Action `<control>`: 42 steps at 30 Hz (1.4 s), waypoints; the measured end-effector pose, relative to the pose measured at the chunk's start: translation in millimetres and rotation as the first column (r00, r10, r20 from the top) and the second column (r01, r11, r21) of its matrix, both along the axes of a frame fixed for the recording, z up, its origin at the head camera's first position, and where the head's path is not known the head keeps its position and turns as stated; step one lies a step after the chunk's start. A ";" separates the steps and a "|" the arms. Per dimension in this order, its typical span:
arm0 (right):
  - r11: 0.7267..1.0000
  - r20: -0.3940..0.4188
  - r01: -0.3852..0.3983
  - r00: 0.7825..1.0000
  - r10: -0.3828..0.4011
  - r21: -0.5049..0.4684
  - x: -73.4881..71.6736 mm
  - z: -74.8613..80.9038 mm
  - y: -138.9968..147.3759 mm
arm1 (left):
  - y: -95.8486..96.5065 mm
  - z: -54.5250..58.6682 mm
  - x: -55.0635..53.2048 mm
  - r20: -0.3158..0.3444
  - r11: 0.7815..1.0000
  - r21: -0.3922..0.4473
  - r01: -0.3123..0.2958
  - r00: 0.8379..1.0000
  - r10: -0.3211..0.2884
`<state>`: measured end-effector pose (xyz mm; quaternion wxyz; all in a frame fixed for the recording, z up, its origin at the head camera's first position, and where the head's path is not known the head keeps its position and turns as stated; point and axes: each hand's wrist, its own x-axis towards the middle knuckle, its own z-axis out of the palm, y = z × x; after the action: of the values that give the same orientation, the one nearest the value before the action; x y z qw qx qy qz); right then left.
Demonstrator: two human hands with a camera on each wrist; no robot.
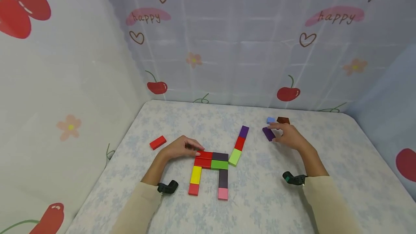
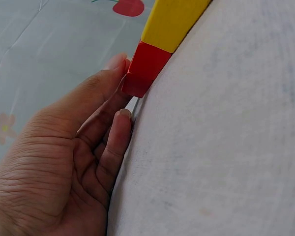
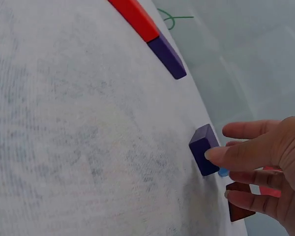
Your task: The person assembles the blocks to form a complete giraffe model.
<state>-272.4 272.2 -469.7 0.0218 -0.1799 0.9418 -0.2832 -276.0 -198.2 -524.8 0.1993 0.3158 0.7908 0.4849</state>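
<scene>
My left hand (image 1: pixel 182 147) is at the left end of a flat figure of coloured blocks. Its thumb and index finger pinch the end of the upper red block (image 1: pixel 205 155), which lies against a second red block (image 1: pixel 203 163). In the left wrist view, the left hand (image 2: pixel 73 137) has its fingertips right at the red end. At the back right, my right hand (image 1: pixel 287 135) holds a purple block (image 1: pixel 268 134) between thumb and fingers. The right wrist view shows the right thumb (image 3: pixel 226 156) over the purple block's face.
A brown block (image 1: pixel 283 120) and a small blue block (image 1: pixel 271 120) lie behind my right hand. A slanted row with a lime block (image 1: pixel 235 157) rises right of the figure. A loose red block (image 1: pixel 157 142) lies left. Patterned curtains enclose the table (image 1: pixel 260 198).
</scene>
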 end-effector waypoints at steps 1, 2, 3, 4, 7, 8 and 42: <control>1.000 0.010 -0.013 1.000 0.013 0.016 -0.4 -0.7 0.1 | -0.4 -0.2 -0.1 0.001 1.000 0.003 0.000 1.000 0.000; 0.999 0.020 -0.022 1.000 0.022 0.026 -0.8 -1.4 -0.1 | -0.8 -0.4 -0.1 0.001 1.000 0.006 0.001 1.000 -0.001; 0.999 0.026 -0.024 0.999 0.023 0.036 -1.2 -2.3 -0.4 | -1.0 -0.1 0.2 0.002 1.000 0.010 0.003 1.000 -0.003; 0.999 0.032 -0.022 0.999 0.021 0.045 -1.5 -3.3 -0.9 | -1.1 -0.2 0.2 0.004 1.000 0.012 0.004 1.000 -0.004; 0.997 0.029 -0.013 1.000 0.011 0.073 -2.7 -6.1 -2.0 | -0.9 0.7 1.0 0.011 1.000 0.016 0.010 1.000 -0.010; 0.997 0.022 -0.020 1.000 0.019 0.081 -3.3 -6.8 -1.8 | -0.7 1.2 1.2 0.013 1.000 0.014 0.009 1.000 -0.010; 0.995 -0.026 0.056 0.998 -0.054 0.080 -57.8 -9.2 -46.1 | -1.0 1.1 1.3 -0.002 1.000 0.019 0.006 1.000 -0.006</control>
<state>-330.2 226.0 -478.9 0.0101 -0.1560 0.9573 -0.2432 -274.7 -199.2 -523.6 0.1968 0.3206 0.7854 0.4915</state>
